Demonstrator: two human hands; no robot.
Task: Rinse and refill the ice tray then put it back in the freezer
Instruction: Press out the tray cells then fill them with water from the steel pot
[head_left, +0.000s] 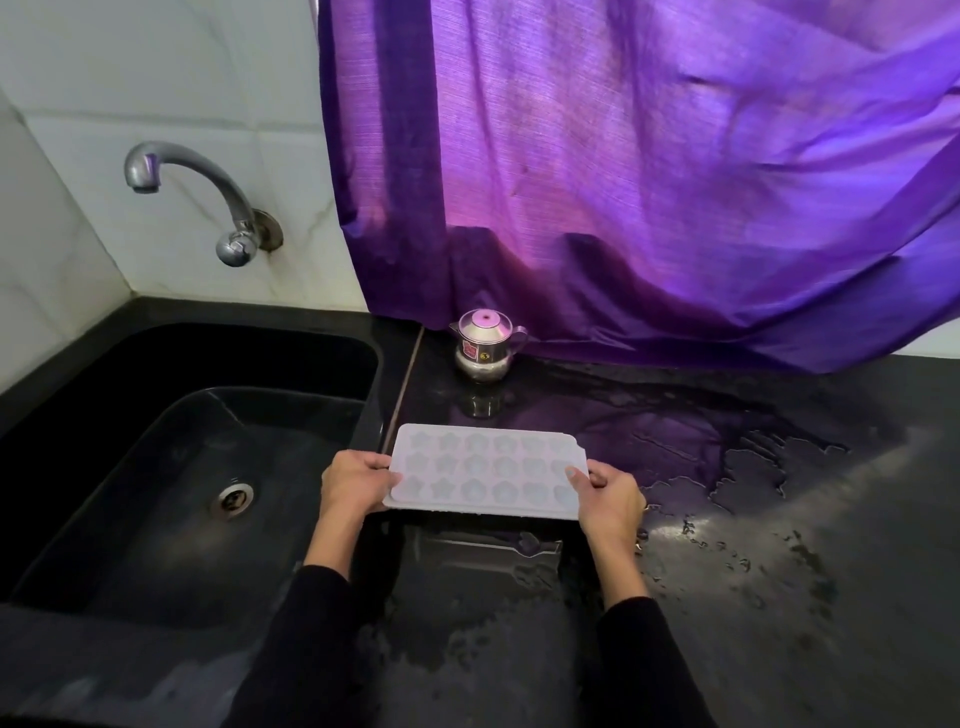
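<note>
Fingers of both hands curl round the short ends of the ice tray (485, 472), thumbs lying on its top face and the other fingers hidden beneath. The left hand (356, 480) grips the end nearest the sink (104, 467); the right hand (608, 493) grips the opposite end, its thumb resting over the last column of moulds. Both forearms wear dark sleeves (644, 660).

The tray is pale, rectangular and held roughly level, open side up, above the black counter (779, 545), just to the right of the sink's right-hand rim. Its moulds are shaped like stars and flowers, set in three rows. Whether they hold water cannot be told. A faint reflection of the tray shows in the wet surface directly below it.

The counter is wet: a broad film of water spreads across its middle, with scattered drops towards the right and front edges. The sink is dark, with a metal drain (235, 498) in its floor. A chrome tap (197, 197) projects from the tiled wall above the sink's back edge; no water runs from it. A small steel pot (485, 345) with lid, spout and handle stands near the counter's back edge, well behind the tray. A purple curtain (649, 171) hangs behind it, its hem touching the counter.
</note>
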